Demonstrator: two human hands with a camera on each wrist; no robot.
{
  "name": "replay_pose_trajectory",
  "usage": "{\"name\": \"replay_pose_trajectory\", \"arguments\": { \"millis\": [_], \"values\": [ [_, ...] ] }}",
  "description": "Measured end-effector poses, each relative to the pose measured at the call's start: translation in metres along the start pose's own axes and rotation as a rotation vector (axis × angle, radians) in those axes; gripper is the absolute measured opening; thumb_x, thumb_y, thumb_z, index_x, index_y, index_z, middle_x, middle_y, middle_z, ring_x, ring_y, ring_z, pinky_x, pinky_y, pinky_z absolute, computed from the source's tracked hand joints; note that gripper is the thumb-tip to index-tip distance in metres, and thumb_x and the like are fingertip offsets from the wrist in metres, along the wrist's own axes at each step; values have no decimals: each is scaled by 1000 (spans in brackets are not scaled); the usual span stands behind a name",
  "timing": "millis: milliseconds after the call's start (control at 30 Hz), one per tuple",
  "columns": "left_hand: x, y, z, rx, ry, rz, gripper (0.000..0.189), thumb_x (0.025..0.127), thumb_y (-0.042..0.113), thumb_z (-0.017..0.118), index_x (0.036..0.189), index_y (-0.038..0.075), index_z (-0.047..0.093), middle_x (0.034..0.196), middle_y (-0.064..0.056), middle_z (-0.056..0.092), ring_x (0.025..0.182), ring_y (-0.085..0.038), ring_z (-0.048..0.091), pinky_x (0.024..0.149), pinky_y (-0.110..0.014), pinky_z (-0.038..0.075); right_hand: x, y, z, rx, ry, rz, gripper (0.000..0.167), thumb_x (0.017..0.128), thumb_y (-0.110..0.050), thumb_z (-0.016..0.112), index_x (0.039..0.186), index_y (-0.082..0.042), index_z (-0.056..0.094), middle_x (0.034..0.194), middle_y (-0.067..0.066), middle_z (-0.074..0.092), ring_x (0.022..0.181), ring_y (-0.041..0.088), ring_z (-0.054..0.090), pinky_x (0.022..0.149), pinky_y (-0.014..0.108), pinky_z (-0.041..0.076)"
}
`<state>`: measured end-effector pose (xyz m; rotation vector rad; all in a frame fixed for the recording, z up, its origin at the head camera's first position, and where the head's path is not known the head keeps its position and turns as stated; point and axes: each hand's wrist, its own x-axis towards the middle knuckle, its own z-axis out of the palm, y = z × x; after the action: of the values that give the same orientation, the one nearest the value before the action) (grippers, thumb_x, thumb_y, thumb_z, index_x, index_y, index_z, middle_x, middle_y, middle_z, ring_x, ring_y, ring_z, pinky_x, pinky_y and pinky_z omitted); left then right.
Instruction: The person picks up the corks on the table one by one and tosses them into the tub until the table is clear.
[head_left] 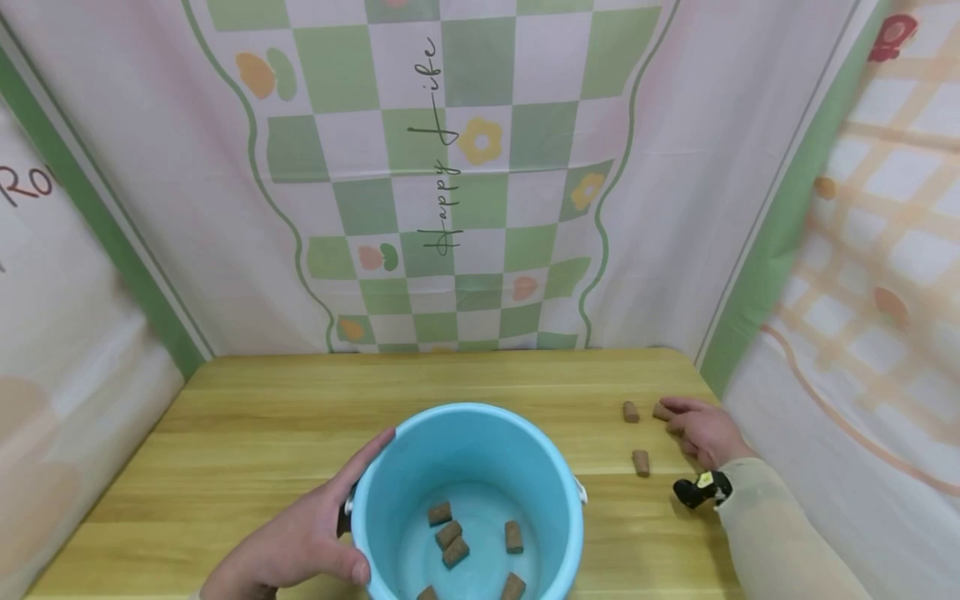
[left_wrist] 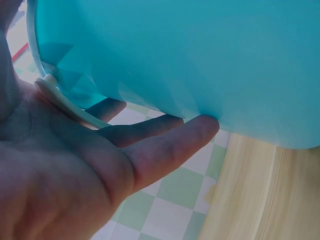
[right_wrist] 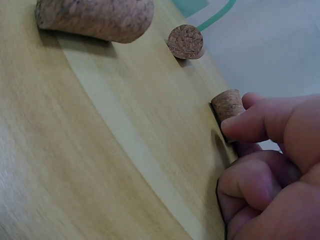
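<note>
My left hand is spread against the outer left side of a light blue bucket, its thumb and fingers touching near the rim. Straight fingers lie along the bucket's wall in the left wrist view. Several brown cork stoppers lie scattered on the bucket's bottom. At the table's far right, my right hand pinches a cork stopper between thumb and finger, partly hidden by them. Two more corks lie on the wood: one just left of that hand, another nearer the bucket.
The wooden table ends at a back wall hung with green checked cloth. Printed cloth also hangs along the right side. A white handle joint sticks out from the bucket's right side.
</note>
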<state>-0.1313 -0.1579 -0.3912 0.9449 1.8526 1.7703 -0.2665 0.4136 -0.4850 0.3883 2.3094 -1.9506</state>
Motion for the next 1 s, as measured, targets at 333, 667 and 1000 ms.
{"name": "replay_pose_trajectory", "arguments": {
  "millis": [333,667,1000],
  "values": [
    [0,-1,0,1,5,-4,107,85,32,82,162,26,8,153,-23,28,129,-51,37,95,-45,49,2,2,0,-43,14,-21,54,95,5,56,146,6,41,107,-7,67,45,3,40,42,22,39],
    [1,-1,-1,8,-5,9,107,85,32,82,162,27,7,154,-23,28,129,-51,36,95,-46,49,1,2,-2,-44,-8,-31,53,99,1,53,149,4,37,114,-6,64,45,3,39,42,22,39],
    [0,-1,0,16,2,25,106,85,34,81,161,27,8,153,-25,29,128,-53,37,93,-46,50,2,3,-4,-28,-21,-15,52,102,-4,52,151,2,35,116,-8,62,46,2,39,43,22,39]
  ]
}}
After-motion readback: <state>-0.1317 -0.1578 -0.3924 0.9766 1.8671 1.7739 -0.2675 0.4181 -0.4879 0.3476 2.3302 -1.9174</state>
